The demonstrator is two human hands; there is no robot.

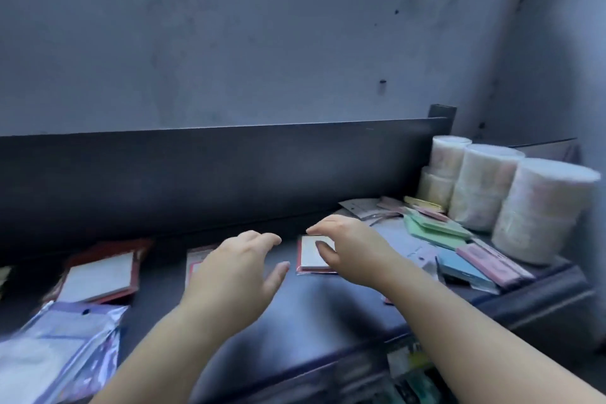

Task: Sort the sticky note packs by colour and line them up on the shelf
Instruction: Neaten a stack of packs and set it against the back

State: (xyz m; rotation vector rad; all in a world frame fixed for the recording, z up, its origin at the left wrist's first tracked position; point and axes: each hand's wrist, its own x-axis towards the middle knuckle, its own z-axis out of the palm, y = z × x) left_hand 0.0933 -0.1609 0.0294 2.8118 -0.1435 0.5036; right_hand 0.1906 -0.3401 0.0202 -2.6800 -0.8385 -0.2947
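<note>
A red-edged sticky note pack (pixel 311 256) lies flat on the dark shelf (pixel 328 302). My right hand (pixel 347 246) arches over it, with a fingertip at its far edge and the thumb over its face; no firm grip shows. My left hand (pixel 236 269) hovers with relaxed, spread fingers and holds nothing. It partly covers a second red-edged pack (pixel 193 261). Further left sits a stack of red packs (pixel 105 272). Green packs (pixel 433 228), a blue pack (pixel 465 269), pink packs (pixel 492 262) and a yellow pack (pixel 423 203) lie jumbled at the right.
Purple plastic-wrapped packs (pixel 55 338) are heaped at the lower left. White wrapped rolls (pixel 485 187) stand at the shelf's right end. A dark back panel (pixel 229 167) runs behind the shelf, under a grey wall. More goods show on a lower shelf (pixel 410 367).
</note>
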